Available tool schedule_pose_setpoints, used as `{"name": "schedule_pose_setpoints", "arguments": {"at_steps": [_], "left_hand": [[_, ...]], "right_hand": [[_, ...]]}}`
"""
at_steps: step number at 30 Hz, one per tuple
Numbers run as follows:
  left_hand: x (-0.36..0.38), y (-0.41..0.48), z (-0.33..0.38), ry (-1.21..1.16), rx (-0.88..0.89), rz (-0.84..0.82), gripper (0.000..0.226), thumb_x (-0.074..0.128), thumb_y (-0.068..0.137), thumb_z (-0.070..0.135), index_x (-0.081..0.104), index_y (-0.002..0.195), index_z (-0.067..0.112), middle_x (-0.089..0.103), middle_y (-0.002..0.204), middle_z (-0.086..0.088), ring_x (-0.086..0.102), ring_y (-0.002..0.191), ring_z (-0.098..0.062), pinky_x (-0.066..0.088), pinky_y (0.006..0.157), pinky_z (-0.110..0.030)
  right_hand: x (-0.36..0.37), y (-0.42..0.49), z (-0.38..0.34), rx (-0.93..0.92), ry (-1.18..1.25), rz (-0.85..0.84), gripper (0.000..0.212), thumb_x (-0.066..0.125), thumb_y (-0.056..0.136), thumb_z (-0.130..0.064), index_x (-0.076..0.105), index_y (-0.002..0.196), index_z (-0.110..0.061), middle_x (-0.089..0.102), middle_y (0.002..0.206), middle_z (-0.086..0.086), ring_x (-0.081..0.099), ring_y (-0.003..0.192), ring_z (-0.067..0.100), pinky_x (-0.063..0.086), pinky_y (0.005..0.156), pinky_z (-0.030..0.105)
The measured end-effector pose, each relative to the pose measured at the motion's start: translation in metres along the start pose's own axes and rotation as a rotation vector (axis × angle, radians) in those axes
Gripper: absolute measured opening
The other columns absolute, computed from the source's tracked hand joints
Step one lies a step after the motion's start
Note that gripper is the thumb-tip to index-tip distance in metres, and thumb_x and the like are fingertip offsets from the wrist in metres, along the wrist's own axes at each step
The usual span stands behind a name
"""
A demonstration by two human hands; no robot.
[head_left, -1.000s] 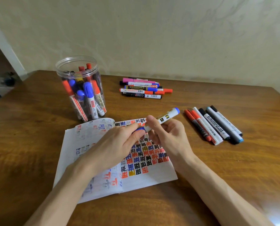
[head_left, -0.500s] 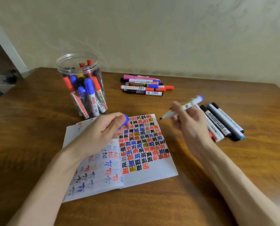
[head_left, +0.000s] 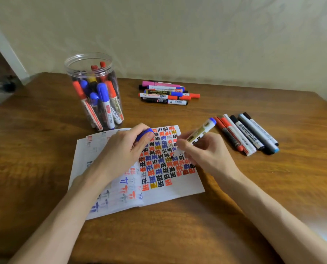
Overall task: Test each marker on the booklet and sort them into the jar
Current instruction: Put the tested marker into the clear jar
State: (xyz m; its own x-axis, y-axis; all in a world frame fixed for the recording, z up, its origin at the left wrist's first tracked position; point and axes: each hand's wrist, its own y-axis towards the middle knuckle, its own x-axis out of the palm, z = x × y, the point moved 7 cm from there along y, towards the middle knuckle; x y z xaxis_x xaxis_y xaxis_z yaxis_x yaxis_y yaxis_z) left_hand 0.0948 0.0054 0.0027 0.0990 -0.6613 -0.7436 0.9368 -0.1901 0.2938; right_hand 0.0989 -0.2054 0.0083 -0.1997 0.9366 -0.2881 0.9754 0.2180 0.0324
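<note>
An open booklet (head_left: pixel 170 193) lies on the wooden table, its right page full of coloured marks. My right hand (head_left: pixel 206 153) holds an uncapped white marker with a blue end (head_left: pixel 200 131), tip down on the right page. My left hand (head_left: pixel 124 149) rests on the booklet and grips the blue cap (head_left: pixel 144 134). A clear plastic jar (head_left: pixel 94 90) with several markers stands behind the booklet to the left.
A pile of markers (head_left: pixel 166 93) lies at the back centre of the table. A row of several markers (head_left: pixel 246 133) lies to the right of the booklet. A wall runs close behind the table (head_left: pixel 235 216).
My left hand pulled the blue cap off the marker. My right hand swung out with the marker, then came back and set its tip on the right page.
</note>
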Motion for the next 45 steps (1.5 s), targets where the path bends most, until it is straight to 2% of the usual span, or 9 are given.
{"name": "schedule_pose_setpoints", "arguments": {"at_steps": [12,17,19,24,31,33,37,41,45], "left_hand": [[0.005,-0.002,0.002,0.075,0.024,0.006,0.026,0.043,0.106,0.050,0.058,0.115,0.031,0.069,0.090,0.011,0.069,0.080,-0.005,0.058,0.061,-0.032],[0.005,-0.001,0.003,0.083,0.031,0.012,0.027,0.043,0.105,0.050,0.058,0.115,0.030,0.068,0.090,0.012,0.069,0.080,-0.006,0.057,0.060,-0.032],[0.005,-0.001,0.002,0.083,0.030,0.011,0.027,0.043,0.105,0.050,0.058,0.116,0.030,0.069,0.091,0.012,0.069,0.080,-0.005,0.058,0.060,-0.031],[0.005,-0.001,0.003,0.082,0.035,0.012,0.028,0.043,0.105,0.050,0.058,0.114,0.029,0.068,0.088,0.012,0.068,0.078,-0.005,0.056,0.059,-0.030],[0.006,-0.002,0.002,0.084,0.037,0.012,0.028,0.044,0.105,0.051,0.057,0.116,0.029,0.070,0.092,0.010,0.070,0.080,-0.006,0.058,0.059,-0.031],[0.006,-0.002,0.002,0.083,0.038,0.012,0.029,0.044,0.105,0.051,0.058,0.117,0.029,0.070,0.093,0.010,0.070,0.080,-0.006,0.058,0.060,-0.032],[0.005,-0.002,0.002,0.086,0.040,0.015,0.029,0.043,0.104,0.051,0.058,0.118,0.029,0.070,0.092,0.011,0.069,0.079,-0.006,0.057,0.060,-0.031],[0.005,-0.003,0.003,0.086,0.043,0.014,0.027,0.044,0.105,0.051,0.057,0.115,0.030,0.070,0.092,0.011,0.070,0.079,-0.005,0.056,0.059,-0.029],[0.005,-0.003,0.002,0.078,0.036,0.009,0.026,0.044,0.105,0.050,0.057,0.115,0.030,0.070,0.093,0.012,0.070,0.081,-0.005,0.057,0.059,-0.029]], "right_hand": [[0.003,-0.033,0.019,-0.124,-0.112,0.059,0.018,0.072,0.096,-0.015,0.072,0.078,-0.016,0.079,0.081,-0.012,0.070,0.066,0.002,0.046,0.056,0.013],[0.004,-0.033,0.022,-0.114,-0.178,0.057,0.017,0.073,0.095,-0.025,0.074,0.081,-0.017,0.080,0.087,-0.012,0.076,0.075,0.014,0.060,0.062,0.042],[0.005,-0.033,0.022,-0.120,-0.184,0.053,0.016,0.073,0.095,-0.028,0.074,0.082,-0.019,0.080,0.088,-0.012,0.076,0.076,0.014,0.060,0.064,0.044],[0.006,-0.032,0.022,-0.130,-0.195,0.042,0.016,0.073,0.096,-0.028,0.074,0.083,-0.020,0.079,0.089,-0.014,0.075,0.076,0.013,0.060,0.063,0.039],[0.007,-0.032,0.022,-0.160,-0.204,0.028,0.016,0.074,0.094,-0.027,0.073,0.080,-0.021,0.078,0.085,-0.014,0.070,0.067,0.008,0.048,0.055,0.019],[0.007,-0.032,0.022,-0.164,-0.210,0.031,0.017,0.074,0.094,-0.028,0.073,0.079,-0.021,0.078,0.085,-0.014,0.068,0.065,0.009,0.047,0.053,0.019],[0.003,-0.031,0.024,-0.164,-0.214,0.057,0.020,0.074,0.095,-0.028,0.073,0.079,-0.017,0.077,0.082,-0.007,0.064,0.060,0.014,0.048,0.049,0.033],[0.001,-0.031,0.021,-0.158,-0.137,0.060,0.020,0.074,0.095,-0.016,0.071,0.076,-0.010,0.075,0.074,-0.010,0.056,0.052,0.002,0.036,0.049,0.012],[0.005,-0.031,0.022,-0.158,-0.167,0.024,0.019,0.074,0.095,-0.023,0.072,0.077,-0.015,0.078,0.082,-0.009,0.061,0.057,0.005,0.041,0.051,0.014]]}}
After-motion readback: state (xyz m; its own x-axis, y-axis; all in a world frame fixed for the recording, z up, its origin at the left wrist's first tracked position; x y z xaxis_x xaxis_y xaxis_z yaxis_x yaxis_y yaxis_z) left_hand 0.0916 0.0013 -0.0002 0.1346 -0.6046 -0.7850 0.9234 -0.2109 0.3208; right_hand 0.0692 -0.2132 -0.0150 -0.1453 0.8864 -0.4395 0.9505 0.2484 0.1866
